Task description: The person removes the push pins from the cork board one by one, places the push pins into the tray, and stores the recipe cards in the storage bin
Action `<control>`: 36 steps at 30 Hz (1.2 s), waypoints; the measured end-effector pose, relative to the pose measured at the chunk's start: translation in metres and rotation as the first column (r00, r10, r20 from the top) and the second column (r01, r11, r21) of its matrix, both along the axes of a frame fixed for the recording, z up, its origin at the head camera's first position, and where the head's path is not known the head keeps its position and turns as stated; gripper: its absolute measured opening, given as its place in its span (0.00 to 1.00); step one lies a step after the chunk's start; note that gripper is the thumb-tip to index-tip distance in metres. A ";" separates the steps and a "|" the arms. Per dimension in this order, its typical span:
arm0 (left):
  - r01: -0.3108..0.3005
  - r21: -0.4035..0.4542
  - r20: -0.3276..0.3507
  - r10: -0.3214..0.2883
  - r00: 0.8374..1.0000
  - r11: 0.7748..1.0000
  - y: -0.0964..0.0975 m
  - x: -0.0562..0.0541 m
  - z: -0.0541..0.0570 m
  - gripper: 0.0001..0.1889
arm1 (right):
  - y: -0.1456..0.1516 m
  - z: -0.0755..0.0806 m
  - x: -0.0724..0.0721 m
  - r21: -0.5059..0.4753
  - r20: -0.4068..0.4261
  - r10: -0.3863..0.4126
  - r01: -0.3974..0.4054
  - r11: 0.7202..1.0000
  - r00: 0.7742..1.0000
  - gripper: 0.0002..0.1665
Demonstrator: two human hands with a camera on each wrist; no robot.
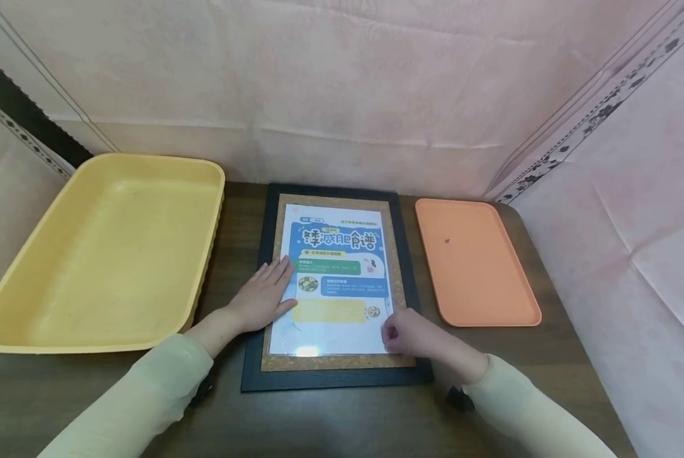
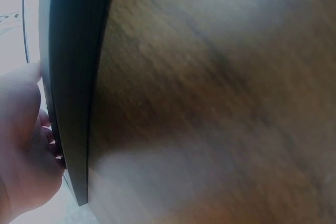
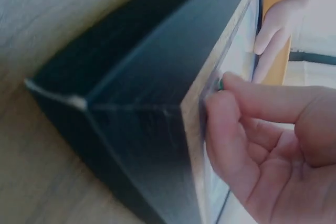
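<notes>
A printed poster with blue, green and yellow blocks lies on a cork board with a black frame. My left hand lies flat with straight fingers across the frame's left side, its fingertips on the poster's left edge. Near the poster's lower right corner is my right hand, with thumb and index finger pinched together. In the right wrist view, those fingers pinch a small green pushpin against the poster; most of it is hidden. The left wrist view shows only part of the left hand beside the frame.
A large yellow tray stands to the left of the board. A flat orange tray, with a tiny dark speck on it, lies to the right. Cloth-covered walls close off the back and sides of the wooden table.
</notes>
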State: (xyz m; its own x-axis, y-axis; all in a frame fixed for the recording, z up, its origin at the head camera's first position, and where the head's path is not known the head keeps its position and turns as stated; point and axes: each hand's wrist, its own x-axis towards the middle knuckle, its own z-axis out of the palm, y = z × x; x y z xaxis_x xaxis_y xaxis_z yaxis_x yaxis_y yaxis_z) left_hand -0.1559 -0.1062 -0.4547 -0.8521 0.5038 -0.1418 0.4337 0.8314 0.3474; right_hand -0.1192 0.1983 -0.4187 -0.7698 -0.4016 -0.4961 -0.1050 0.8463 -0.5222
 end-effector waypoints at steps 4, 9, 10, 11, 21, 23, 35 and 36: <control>0.003 -0.008 -0.005 -0.003 1.000 1.000 0.000 0.000 -0.001 0.38 | -0.001 -0.001 0.001 0.010 0.024 -0.021 0.021 1.000 0.999 0.06; 0.006 -0.010 -0.006 -0.006 1.000 1.000 0.000 0.000 -0.001 0.38 | -0.008 0.004 0.007 0.103 -0.065 0.091 -0.084 0.991 0.994 0.03; 0.005 -0.009 -0.004 -0.005 1.000 1.000 0.001 0.000 -0.002 0.38 | -0.008 0.005 0.008 0.111 -0.069 0.104 -0.096 0.989 0.992 0.03; 0.005 -0.010 -0.004 -0.005 1.000 1.000 0.001 0.000 -0.002 0.38 | -0.008 0.006 0.007 0.106 -0.065 0.115 -0.108 0.988 0.991 0.03; 0.008 -0.016 -0.006 -0.008 1.000 1.000 0.002 -0.002 -0.002 0.39 | 0.012 0.005 -0.017 -0.123 0.225 0.228 -0.204 0.971 0.947 0.07; 0.003 -0.022 -0.010 -0.003 1.000 1.000 0.002 -0.003 -0.002 0.39 | 0.016 0.003 -0.020 -0.188 0.284 0.253 -0.205 0.960 0.925 0.07; 0.005 -0.018 -0.019 -0.006 1.000 1.000 0.000 -0.002 -0.002 0.39 | 0.042 -0.004 -0.038 -0.328 0.328 0.065 0.049 0.943 0.942 0.12; 0.006 -0.018 -0.021 -0.006 1.000 1.000 0.000 -0.001 -0.002 0.39 | 0.045 -0.005 -0.040 -0.328 0.326 0.036 0.077 0.942 0.945 0.13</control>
